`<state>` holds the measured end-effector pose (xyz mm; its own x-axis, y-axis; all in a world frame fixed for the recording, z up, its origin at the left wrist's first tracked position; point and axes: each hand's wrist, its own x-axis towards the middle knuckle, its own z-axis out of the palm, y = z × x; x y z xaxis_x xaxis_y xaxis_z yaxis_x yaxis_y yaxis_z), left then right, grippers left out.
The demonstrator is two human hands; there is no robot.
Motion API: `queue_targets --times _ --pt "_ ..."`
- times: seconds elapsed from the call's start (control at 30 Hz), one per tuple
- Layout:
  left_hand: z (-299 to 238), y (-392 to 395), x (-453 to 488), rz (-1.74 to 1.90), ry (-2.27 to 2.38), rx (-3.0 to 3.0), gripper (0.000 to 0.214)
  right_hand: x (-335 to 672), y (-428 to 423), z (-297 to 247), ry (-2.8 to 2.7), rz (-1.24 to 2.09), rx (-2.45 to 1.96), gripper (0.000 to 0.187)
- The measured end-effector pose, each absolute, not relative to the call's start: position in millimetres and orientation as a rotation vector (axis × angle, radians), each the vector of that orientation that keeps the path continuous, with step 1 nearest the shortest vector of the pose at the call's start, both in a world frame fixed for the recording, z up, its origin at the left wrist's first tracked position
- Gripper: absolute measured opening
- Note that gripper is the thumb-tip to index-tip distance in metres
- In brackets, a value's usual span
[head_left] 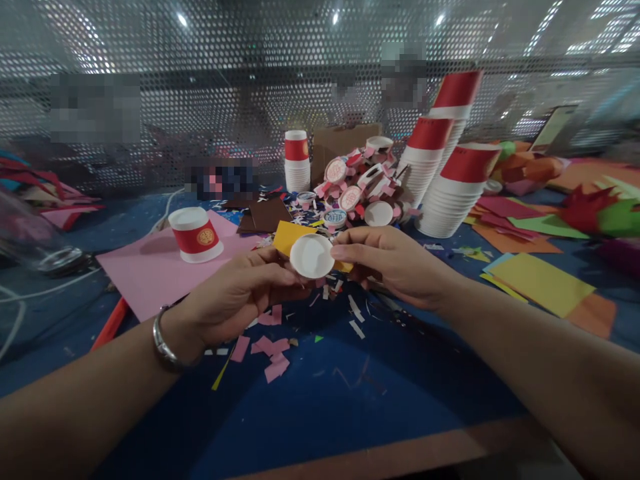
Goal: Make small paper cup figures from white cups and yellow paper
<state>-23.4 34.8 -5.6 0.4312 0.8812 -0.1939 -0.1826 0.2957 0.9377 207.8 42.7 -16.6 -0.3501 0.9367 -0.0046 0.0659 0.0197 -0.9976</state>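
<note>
Two bare hands meet above the table, and between them is one shallow white cup bottom. The left hand pinches its edge at eight o'clock, and the right hand at three o'clock; on both sides the fingers are nearly closed on it. Behind it shows a piece of yellow paper; I cannot tell if the fingers also grip this.

From there, pink scraps lie at seven o'clock, a red-and-white paper cup stands on a pink sheet at nine o'clock, a heap of cut cup bottoms is at one o'clock, and tall cup stacks stand at two.
</note>
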Motion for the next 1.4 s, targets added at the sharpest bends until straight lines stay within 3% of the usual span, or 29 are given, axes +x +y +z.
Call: queue_targets --times 1.4 --pt "-10.4 35.6 -21.0 0.933 0.923 1.144 0.015 212.8 49.7 -15.8 -1.373 1.612 -1.017 0.026"
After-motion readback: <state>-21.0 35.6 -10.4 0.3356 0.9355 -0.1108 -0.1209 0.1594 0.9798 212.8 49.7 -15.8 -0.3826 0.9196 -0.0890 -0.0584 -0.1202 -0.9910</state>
